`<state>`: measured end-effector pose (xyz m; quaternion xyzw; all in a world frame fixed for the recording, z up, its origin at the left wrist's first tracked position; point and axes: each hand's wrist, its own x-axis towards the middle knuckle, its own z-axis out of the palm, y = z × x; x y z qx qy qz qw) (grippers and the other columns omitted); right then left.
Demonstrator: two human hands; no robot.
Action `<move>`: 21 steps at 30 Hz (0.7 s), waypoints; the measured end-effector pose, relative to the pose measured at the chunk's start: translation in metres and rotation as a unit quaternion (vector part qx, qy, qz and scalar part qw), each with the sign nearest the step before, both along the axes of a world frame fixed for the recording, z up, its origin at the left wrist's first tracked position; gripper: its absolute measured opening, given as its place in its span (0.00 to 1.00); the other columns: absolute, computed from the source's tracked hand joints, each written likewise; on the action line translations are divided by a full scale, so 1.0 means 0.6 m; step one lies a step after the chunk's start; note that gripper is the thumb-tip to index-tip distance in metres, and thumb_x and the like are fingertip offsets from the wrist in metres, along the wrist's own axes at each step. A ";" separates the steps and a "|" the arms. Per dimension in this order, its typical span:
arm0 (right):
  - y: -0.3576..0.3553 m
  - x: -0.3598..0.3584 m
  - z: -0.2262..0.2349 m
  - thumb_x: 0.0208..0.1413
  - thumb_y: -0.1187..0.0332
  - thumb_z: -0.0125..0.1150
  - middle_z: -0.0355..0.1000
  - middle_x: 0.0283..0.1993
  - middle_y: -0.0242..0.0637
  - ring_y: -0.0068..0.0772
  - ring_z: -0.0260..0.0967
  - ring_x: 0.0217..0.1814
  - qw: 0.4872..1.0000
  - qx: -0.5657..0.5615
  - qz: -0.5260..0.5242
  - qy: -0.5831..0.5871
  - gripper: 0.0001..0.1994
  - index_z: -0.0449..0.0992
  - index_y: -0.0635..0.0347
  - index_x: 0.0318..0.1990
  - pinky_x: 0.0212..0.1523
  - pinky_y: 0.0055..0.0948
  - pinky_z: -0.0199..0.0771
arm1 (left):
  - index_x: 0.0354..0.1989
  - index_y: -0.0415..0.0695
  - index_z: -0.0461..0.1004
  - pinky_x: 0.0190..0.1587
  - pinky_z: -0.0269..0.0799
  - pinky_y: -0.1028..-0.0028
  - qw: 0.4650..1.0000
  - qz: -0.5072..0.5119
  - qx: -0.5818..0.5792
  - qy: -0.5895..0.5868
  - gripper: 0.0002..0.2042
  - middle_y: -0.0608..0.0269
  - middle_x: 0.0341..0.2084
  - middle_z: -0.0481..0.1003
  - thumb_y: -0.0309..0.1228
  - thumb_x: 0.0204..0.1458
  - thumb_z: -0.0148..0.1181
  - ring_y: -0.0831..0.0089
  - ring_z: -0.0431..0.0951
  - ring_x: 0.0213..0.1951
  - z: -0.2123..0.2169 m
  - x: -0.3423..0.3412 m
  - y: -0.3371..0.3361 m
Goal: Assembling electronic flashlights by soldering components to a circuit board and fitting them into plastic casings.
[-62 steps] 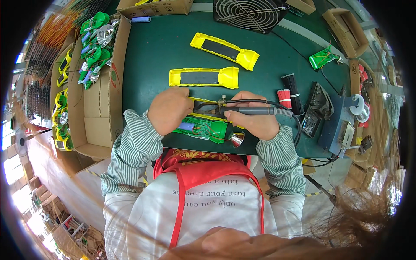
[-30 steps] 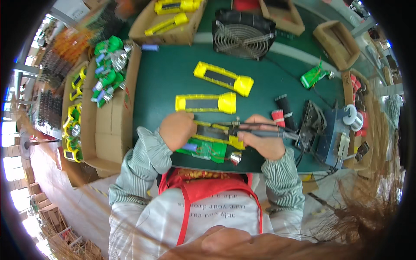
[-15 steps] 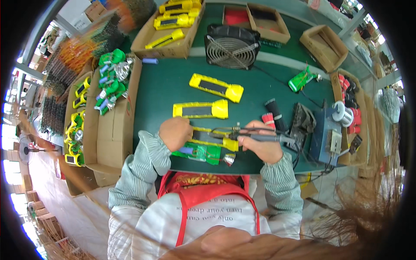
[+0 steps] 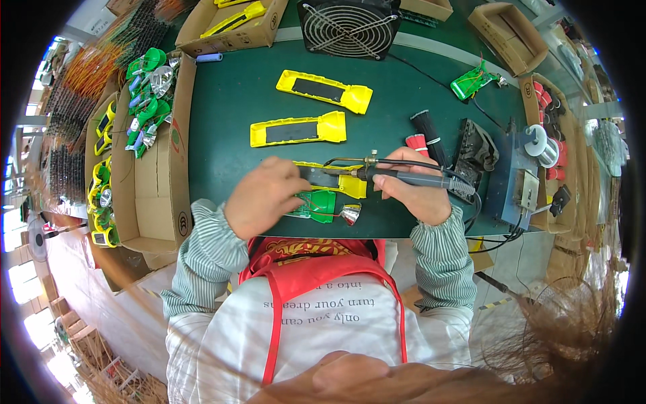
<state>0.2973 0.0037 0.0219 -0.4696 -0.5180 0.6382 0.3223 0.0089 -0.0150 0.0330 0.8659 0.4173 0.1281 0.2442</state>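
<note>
My right hand is wrapped round a grey soldering iron with a thin feed tube along it. The iron's tip lies over the nearest yellow flashlight housing, above its dark panel. My left hand is closed at that housing's left end, thumb and fingers drawn together; what they pinch is hidden. Just below the housing lies a green holder with red wires and a silver reflector, partly covered by my left hand. Two more yellow housings lie farther back.
Cardboard boxes at left hold green assemblies and yellow housings. A black fan stands at the back. To the right are a solder spool, a blue soldering unit, a dark stand and cables.
The head view has shifted, so the table sits higher in it. My left hand has come nearer me along the housing, over part of the green holder. The iron stays over the housing.
</note>
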 end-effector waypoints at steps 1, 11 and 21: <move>0.000 0.000 -0.002 0.52 0.74 0.66 0.76 0.31 0.40 0.20 0.73 0.29 1.000 -0.003 -0.001 0.000 0.11 0.71 0.68 0.39 0.30 0.20 0.75 | 0.32 0.43 0.79 0.43 0.70 0.62 1.000 -0.001 -0.003 0.000 0.07 0.60 0.34 0.72 0.28 0.43 0.66 0.59 0.71 0.41 -0.010 0.010 -0.003; -0.002 0.018 0.011 0.52 0.75 0.65 0.76 0.31 0.40 0.22 0.73 0.28 1.000 0.005 -0.010 0.003 0.11 0.71 0.68 0.40 0.30 0.20 0.74 | 0.31 0.41 0.78 0.41 0.71 0.64 0.990 0.054 -0.024 -0.130 0.05 0.59 0.30 0.76 0.26 0.46 0.65 0.59 0.74 0.38 -0.059 0.051 -0.010; 0.023 0.053 0.015 0.51 0.74 0.67 0.76 0.29 0.35 0.19 0.73 0.28 0.999 0.029 0.020 0.014 0.10 0.73 0.68 0.38 0.29 0.19 0.73 | 0.35 0.39 0.76 0.40 0.72 0.65 0.984 0.146 -0.066 -0.072 0.06 0.55 0.29 0.76 0.25 0.50 0.61 0.55 0.76 0.36 -0.062 0.080 0.000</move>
